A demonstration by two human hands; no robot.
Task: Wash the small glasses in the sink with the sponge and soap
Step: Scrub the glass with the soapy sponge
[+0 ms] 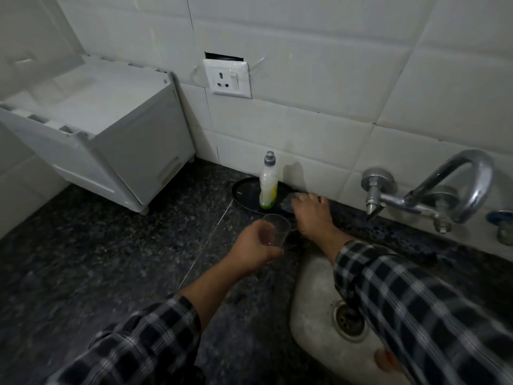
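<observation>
Meanwhile, left hand (256,247) grasps a small glass (276,227); grip of right hand (311,213) unclear.

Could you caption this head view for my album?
Left hand holds a small glass while the right hand reaches to the dark tray holding the soap bottle.

Your left grip (255,244) holds a small clear glass (274,229) upright above the dark desk (111,273). Your right grip (309,211) is at the black tray (244,191), just beside the soap bottle (268,184) standing on it. Whether it holds anything is unclear.
</observation>
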